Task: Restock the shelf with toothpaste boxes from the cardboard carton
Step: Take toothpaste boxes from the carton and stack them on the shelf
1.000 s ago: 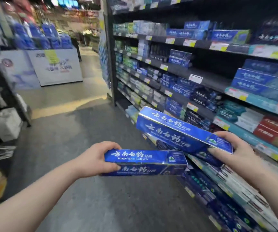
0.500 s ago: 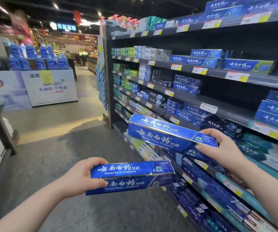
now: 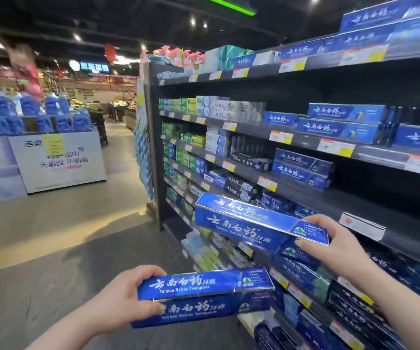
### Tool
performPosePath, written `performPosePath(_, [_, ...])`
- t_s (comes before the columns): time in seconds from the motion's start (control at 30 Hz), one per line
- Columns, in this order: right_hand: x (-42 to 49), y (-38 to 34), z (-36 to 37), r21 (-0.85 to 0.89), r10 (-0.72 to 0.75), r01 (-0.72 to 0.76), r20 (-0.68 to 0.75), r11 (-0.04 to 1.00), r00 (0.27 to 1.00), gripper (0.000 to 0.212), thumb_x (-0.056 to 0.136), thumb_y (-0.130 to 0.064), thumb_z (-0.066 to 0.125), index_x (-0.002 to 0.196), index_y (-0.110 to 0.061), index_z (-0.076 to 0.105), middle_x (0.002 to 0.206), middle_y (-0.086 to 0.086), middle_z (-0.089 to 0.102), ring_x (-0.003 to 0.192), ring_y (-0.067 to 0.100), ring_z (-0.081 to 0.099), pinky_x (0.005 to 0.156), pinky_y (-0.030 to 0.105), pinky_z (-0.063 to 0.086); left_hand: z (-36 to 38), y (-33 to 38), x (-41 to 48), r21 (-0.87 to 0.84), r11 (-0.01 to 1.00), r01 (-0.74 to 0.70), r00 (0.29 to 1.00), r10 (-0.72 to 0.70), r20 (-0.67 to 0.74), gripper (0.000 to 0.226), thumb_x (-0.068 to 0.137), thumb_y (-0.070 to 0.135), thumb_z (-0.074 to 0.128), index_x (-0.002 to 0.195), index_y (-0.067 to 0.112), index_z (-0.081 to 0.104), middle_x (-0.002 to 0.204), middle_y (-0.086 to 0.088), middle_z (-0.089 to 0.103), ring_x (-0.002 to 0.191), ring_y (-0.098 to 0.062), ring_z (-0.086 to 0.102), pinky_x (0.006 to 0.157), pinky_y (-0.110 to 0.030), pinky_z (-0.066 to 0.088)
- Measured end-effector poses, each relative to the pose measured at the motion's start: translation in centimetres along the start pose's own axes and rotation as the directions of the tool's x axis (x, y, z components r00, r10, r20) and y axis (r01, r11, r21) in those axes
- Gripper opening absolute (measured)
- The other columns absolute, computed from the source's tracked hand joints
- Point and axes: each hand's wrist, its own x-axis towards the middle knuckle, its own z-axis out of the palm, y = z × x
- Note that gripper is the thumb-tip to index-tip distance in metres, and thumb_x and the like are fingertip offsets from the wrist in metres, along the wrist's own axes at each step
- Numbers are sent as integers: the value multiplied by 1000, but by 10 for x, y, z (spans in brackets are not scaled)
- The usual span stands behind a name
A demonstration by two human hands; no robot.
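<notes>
My left hand [image 3: 121,296] grips the near end of a blue toothpaste box [image 3: 204,296], held flat and low over the aisle floor. My right hand [image 3: 335,245] grips the right end of a second blue toothpaste box [image 3: 252,224], which hangs higher, just in front of the dark shelf [image 3: 330,198] on the right. That shelf board has a bare stretch behind the raised box. Matching blue boxes [image 3: 302,165] stand stacked one level up. The cardboard carton is out of view.
The shelving unit runs along the right, its levels packed with toothpaste boxes [image 3: 186,145] and yellow price tags [image 3: 267,184]. A grey aisle floor [image 3: 52,261] opens to the left. A white display stand [image 3: 60,162] with blue bottles stands at the far left.
The view has tilted upward, showing higher shelf levels. Both hands still hold their boxes, and the right box sits closer to the bare shelf board.
</notes>
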Motion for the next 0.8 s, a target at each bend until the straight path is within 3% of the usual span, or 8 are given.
performPosePath(0.07, [25, 1, 6, -3, -8, 8, -25, 1000, 1000, 28, 74, -18, 73, 89, -35, 56, 87, -8, 67, 75, 20, 62, 63, 26, 46, -8, -12, 36, -26, 999, -21, 1000, 21, 17, 50, 52, 40, 70, 100, 43, 57, 99, 28, 62, 87, 0, 63, 79, -14, 50])
performPosePath(0.13, [50, 2, 12, -15, 0, -1, -58, 1000, 998, 29, 74, -19, 73, 88, -37, 55, 87, -9, 66, 77, 16, 62, 66, 24, 45, -16, -24, 75, -26, 999, -46, 998, 47, 42, 50, 47, 46, 68, 96, 36, 62, 98, 25, 63, 87, 1, 62, 80, -13, 49])
performPosePath(0.23, [87, 9, 23, -46, 29, -35, -133, 998, 991, 29, 73, -19, 74, 87, -37, 55, 87, -10, 65, 77, 15, 61, 69, 29, 46, -31, -38, 135, -34, 994, -105, 988, 108, 108, 48, 46, 46, 67, 92, 33, 63, 97, 15, 65, 82, 3, 61, 74, -8, 46])
performPosePath(0.33, [120, 13, 34, -68, 49, -67, -238, 995, 970, 30, 72, -19, 75, 86, -36, 55, 86, -10, 65, 77, 14, 61, 71, 30, 45, -50, -50, 196, -34, 984, -175, 966, 179, 184, 48, 48, 44, 69, 94, 30, 63, 94, 5, 68, 81, -1, 62, 76, -12, 47])
performPosePath(0.5, [162, 24, 43, -77, 125, -169, -400, 983, 908, 29, 73, -19, 75, 97, -26, 60, 87, -4, 66, 77, 17, 61, 67, 23, 45, -67, -62, 295, -72, 964, -257, 925, 266, 269, 46, 53, 39, 75, 97, 32, 62, 97, 6, 67, 90, -13, 65, 88, -36, 52])
performPosePath(0.63, [191, 42, 25, -115, 153, -243, -507, 963, 848, 27, 74, -16, 74, 97, -20, 62, 84, 1, 65, 67, 6, 57, 58, 2, 40, -56, -53, 355, -128, 945, -302, 887, 327, 326, 51, 51, 41, 76, 97, 48, 55, 98, 12, 67, 94, -15, 66, 89, -39, 53])
performPosePath(0.8, [234, 76, -9, -88, 194, -284, -539, 955, 820, 28, 73, -18, 75, 98, -20, 61, 82, 0, 67, 56, -1, 58, 48, 2, 40, -29, -37, 419, -187, 937, -296, 853, 347, 389, 48, 50, 40, 76, 93, 49, 57, 98, 6, 68, 88, -14, 67, 86, -39, 55])
